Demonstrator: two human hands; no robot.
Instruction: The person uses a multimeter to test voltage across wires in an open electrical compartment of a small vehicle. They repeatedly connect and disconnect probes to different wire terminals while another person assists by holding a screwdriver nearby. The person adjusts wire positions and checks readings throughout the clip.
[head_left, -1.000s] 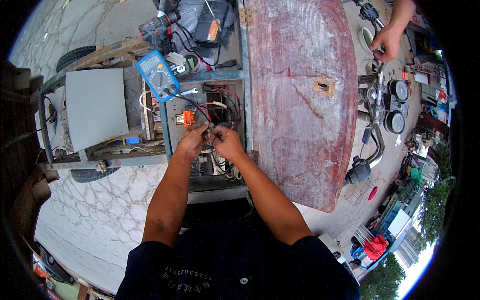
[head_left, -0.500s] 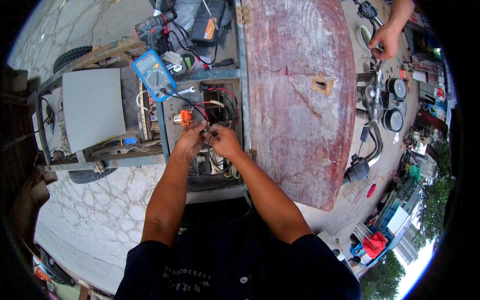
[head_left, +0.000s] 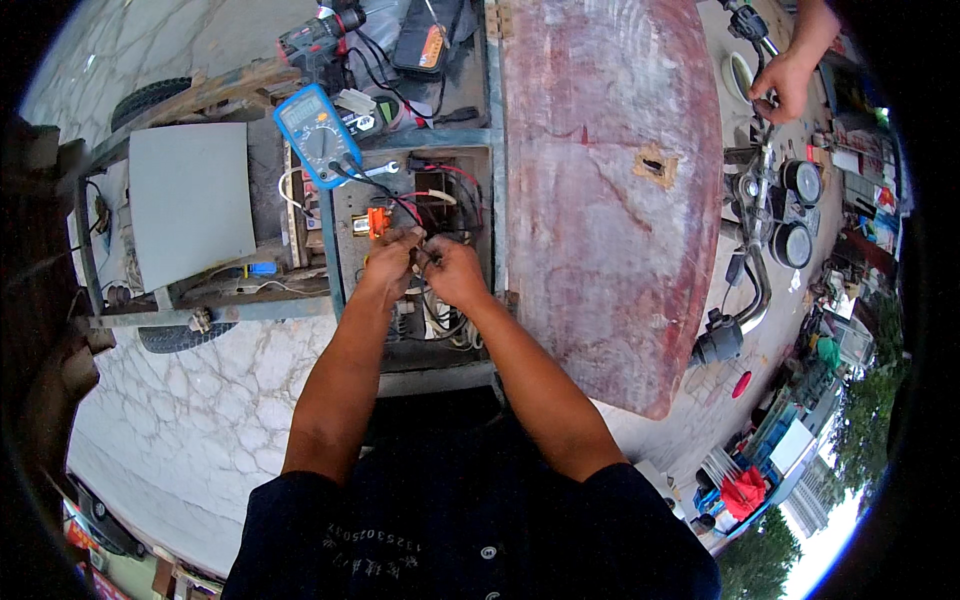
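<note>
Near the centre of the frame, the left hand [head_left: 390, 260] and right hand [head_left: 452, 272] meet, just beside each other, over an open metal box [head_left: 494, 200]. The grip of each is narrow, fingertips pinched on dark wires [head_left: 405, 203]; which strand each holds is hard to tell, as the fingers hide most of it. More wiring lies in the box above and below the hands, with pale cords [head_left: 468, 337] at its lower right.

An orange part [head_left: 379, 222] sits just above the left hand, and a wrench [head_left: 384, 170] lies higher up. Left of the wrench rests a blue meter [head_left: 318, 137], tilted, its leads running down toward the hands. A drill [head_left: 318, 38] and a black case [head_left: 424, 38] are at the top.

A worn reddish board [head_left: 600, 220] fills the right of centre; at upper right, another person's hand [head_left: 785, 88] is near a handlebar [head_left: 757, 285].
</note>
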